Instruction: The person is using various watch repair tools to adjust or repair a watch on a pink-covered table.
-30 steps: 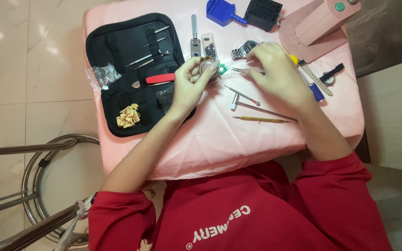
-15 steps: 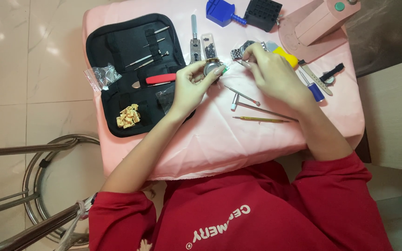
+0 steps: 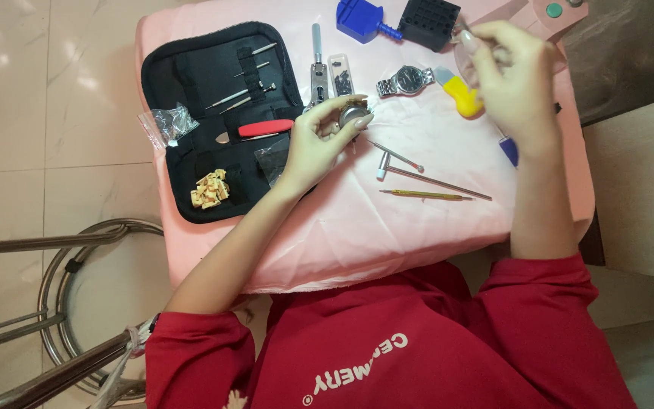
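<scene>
My left hand (image 3: 313,145) rests on the pink cloth (image 3: 387,235) and pinches a small round metal watch part (image 3: 353,115) between thumb and fingertips. Far to the right, my right hand (image 3: 512,83) is lifted, its fingers pinched on a small clear piece (image 3: 465,42) that is too blurred to identify. Between the hands lie a silver wristwatch (image 3: 406,79) and a yellow-handled tool (image 3: 459,95). Just right of my left hand lie a small metal hammer (image 3: 395,155), a thin metal rod (image 3: 437,182) and a yellow stick (image 3: 425,195).
An open black tool case (image 3: 191,91) with a red-handled tool (image 3: 266,127) and small bags lies at the left. A blue tool (image 3: 361,17), a black block (image 3: 429,21) and a pink box (image 3: 546,11) sit along the far edge. A metal stool (image 3: 77,303) stands below left.
My right hand has left the left hand and moved up and to the right. The silver watch and the yellow-handled tool now lie uncovered. The left hand still holds the round part.
</scene>
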